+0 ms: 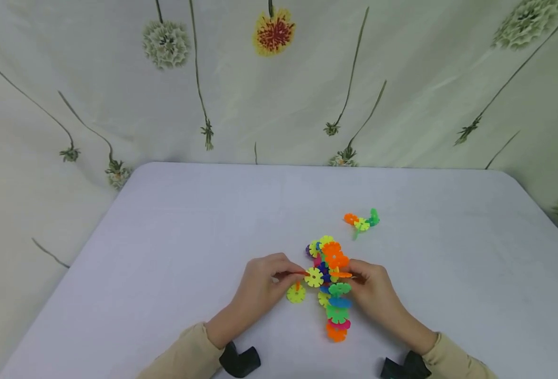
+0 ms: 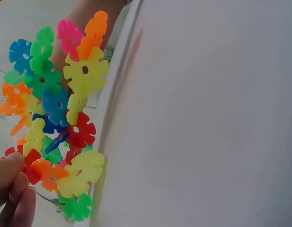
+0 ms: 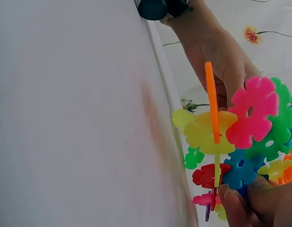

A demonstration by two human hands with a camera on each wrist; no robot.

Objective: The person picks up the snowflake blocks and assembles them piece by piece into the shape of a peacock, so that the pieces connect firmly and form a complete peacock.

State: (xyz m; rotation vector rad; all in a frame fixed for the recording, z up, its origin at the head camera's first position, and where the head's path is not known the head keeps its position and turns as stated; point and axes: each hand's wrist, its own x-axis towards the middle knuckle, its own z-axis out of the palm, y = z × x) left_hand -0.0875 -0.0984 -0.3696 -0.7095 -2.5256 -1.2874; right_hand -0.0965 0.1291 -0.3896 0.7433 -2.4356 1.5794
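A long chain of interlocking plastic snowflake discs [image 1: 337,313] in several colours is held up between both hands. At its left side my left hand [image 1: 264,279] pinches a red disc [image 2: 31,166], which joins an orange disc [image 2: 50,175] and yellow ones. My right hand [image 1: 378,295] grips the chain from the right; in the right wrist view its thumb and finger pinch around a blue disc [image 3: 240,169] in the middle. A yellow disc [image 1: 296,293] with an orange one hangs below the left fingers. Parts of the chain hide behind one another.
Beyond the chain, a small separate cluster of orange, yellow and green discs [image 1: 362,225] lies on the white table [image 1: 203,210]. A flower-patterned cloth [image 1: 297,105] hangs behind the table's far edge. Black straps [image 1: 240,361] are on both wrists.
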